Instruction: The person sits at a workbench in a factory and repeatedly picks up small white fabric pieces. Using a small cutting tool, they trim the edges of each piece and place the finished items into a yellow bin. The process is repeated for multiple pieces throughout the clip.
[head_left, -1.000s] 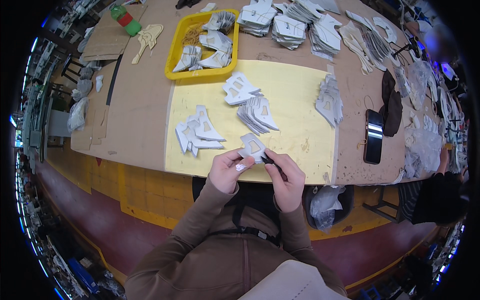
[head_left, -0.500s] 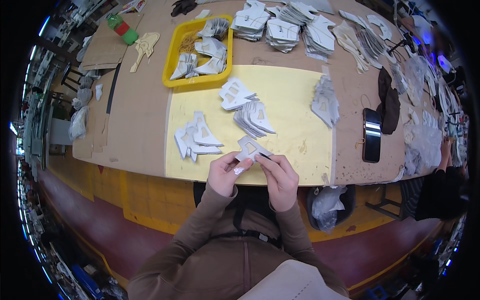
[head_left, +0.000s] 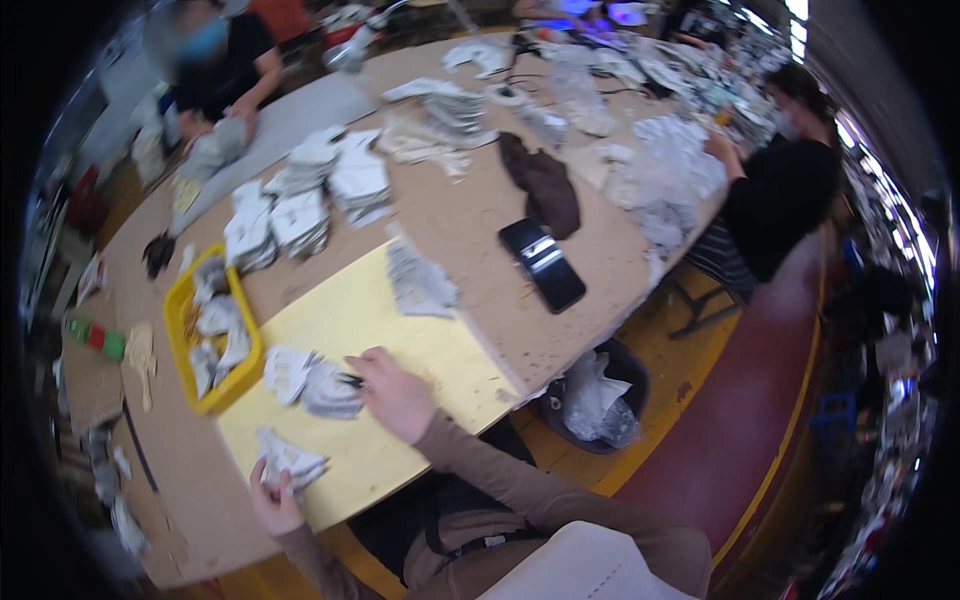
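Observation:
My left hand (head_left: pixel 275 505) is at the near left of the yellow sheet (head_left: pixel 350 470), beside a fanned stack of white cut pieces (head_left: pixel 290 460). Its thumb and fingers are apart at the stack's edge; whether they touch it is unclear. Over the sheet's middle, my right hand (head_left: pixel 398 395) pinches a small black pointed tool (head_left: pixel 350 381), blurred, its exact kind unclear. Under the tool's tip lies another stack of white pieces (head_left: pixel 330 392), with white pieces that have cut-out windows (head_left: pixel 287 374) touching it on the left. A grey-white stack (head_left: pixel 420 283) lies at the sheet's far corner.
A yellow basket (head_left: pixel 258 352) with white pieces stands left of the sheet. Bundled stacks (head_left: pixel 298 222) lie beyond it. A phone (head_left: pixel 542 265) and dark cloth (head_left: pixel 540 185) lie to the right. Co-workers sit at the far left and right; a bin (head_left: pixel 625 375) stands below the edge.
My view has swung to the right. My hands have moved apart: the left to the near-left stack, the right over the middle stacks. The white piece between them is no longer held up.

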